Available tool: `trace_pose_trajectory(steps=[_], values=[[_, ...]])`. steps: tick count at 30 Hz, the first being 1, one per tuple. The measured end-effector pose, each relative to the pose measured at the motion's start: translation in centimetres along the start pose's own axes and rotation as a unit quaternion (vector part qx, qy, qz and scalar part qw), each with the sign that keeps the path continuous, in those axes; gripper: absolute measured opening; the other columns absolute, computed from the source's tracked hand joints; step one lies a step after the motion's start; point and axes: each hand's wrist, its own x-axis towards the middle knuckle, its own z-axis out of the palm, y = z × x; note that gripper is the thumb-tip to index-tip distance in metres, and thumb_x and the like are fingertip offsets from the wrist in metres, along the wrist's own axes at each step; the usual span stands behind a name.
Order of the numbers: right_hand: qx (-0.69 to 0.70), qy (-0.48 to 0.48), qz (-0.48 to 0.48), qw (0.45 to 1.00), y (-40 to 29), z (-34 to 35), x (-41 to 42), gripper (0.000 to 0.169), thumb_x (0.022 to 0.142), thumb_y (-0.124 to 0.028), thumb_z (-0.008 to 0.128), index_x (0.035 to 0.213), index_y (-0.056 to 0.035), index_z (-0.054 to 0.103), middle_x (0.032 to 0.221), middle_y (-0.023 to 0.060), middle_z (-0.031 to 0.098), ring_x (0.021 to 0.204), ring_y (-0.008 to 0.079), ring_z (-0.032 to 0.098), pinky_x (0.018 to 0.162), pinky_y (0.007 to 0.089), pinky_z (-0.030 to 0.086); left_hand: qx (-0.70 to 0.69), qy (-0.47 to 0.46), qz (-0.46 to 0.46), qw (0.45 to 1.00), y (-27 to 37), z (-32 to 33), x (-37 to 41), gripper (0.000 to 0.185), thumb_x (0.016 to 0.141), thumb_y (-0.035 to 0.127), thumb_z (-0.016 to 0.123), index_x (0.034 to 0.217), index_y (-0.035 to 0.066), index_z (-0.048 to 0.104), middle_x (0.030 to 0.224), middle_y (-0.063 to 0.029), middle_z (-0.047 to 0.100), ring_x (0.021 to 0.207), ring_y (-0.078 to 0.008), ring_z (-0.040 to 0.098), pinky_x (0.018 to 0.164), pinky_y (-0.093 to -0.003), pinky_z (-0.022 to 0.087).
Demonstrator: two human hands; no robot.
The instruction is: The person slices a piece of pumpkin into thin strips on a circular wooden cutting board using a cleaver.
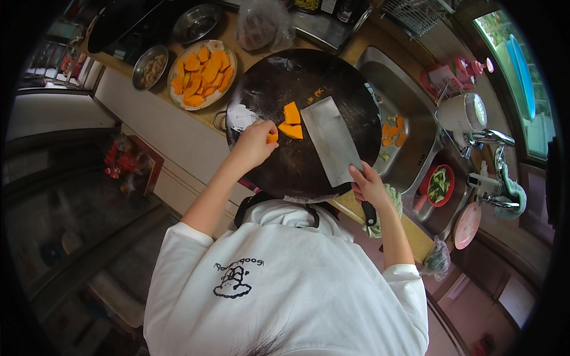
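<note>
My left hand (256, 144) pinches a small orange piece of pumpkin (272, 137) over the left part of a round dark chopping board (285, 171). Just to the right of its fingertips, two larger pumpkin pieces (292, 113) lie on the board. My right hand (368, 184) grips the black handle of a cleaver (331, 140), its broad steel blade slanting over the board to the right of the pieces. Small pumpkin scraps (318, 92) lie beyond them. A plate (201, 106) heaped with cut pumpkin stands to the left, past the board's edge.
A steel bowl of light brown pieces (150, 69), an empty-looking steel bowl (197, 23) and a plastic bag (262, 26) stand around the board's far left. On the right, a steel sink (412, 115) holds pumpkin scraps; beside it, a red strainer (441, 186) contains greens.
</note>
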Motion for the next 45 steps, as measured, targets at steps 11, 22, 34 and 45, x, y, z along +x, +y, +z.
trace_pose_trajectory(steps=[11, 22, 34, 45], values=[[0.017, -0.017, 0.015, 1.0, -0.1, 0.6, 0.1, 0.019, 0.096, -0.032, 0.048, 0.1, -0.0138, 0.048, 0.051, -0.0049, 0.028, 0.039, 0.0066, 0.028, 0.038, 0.025, 0.028, 0.118, 0.143, 0.058, 0.981, 1.0, 1.4, 2.3, 0.055, 0.071, 0.017, 0.075, 0.119, 0.003, 0.053, 0.115, -0.014, 0.051, 0.099, -0.0293, 0.056, 0.086, -0.034, 0.047], [-0.016, -0.038, 0.018, 0.999, -1.4, 1.7, 0.6, 0.02, 0.096, -0.032, 0.048, 0.099, -0.0128, 0.046, 0.052, -0.005, 0.029, 0.04, 0.0062, 0.029, 0.038, 0.0245, 0.029, -0.047, 0.086, 0.024, 0.995, -0.5, 2.2, 1.6, 0.066, 0.069, 0.007, 0.073, 0.128, 0.003, 0.046, 0.115, -0.016, 0.048, 0.102, -0.0319, 0.054, 0.09, -0.035, 0.046], [-0.025, -0.036, 0.014, 0.999, -0.8, 0.2, 0.1, 0.022, 0.096, -0.033, 0.047, 0.102, -0.0113, 0.047, 0.052, -0.005, 0.031, 0.041, 0.0059, 0.031, 0.039, 0.0244, 0.029, 0.188, -0.023, 0.016, 0.982, 3.2, 1.4, 3.0, 0.074, 0.06, 0.002, 0.071, 0.127, 0.007, 0.04, 0.116, -0.0222, 0.038, 0.094, -0.0389, 0.057, 0.081, -0.0404, 0.051], [0.003, -0.022, 0.02, 1.0, -0.8, 1.5, 0.5, 0.021, 0.096, -0.032, 0.048, 0.103, -0.0118, 0.048, 0.053, -0.0048, 0.03, 0.04, 0.0065, 0.03, 0.038, 0.0253, 0.03, 0.114, 0.063, 0.094, 0.987, 1.3, 2.0, 2.4, 0.043, 0.062, -0.001, 0.067, 0.102, 0.003, 0.051, 0.104, -0.0211, 0.041, 0.085, -0.0382, 0.057, 0.073, -0.0425, 0.052]])
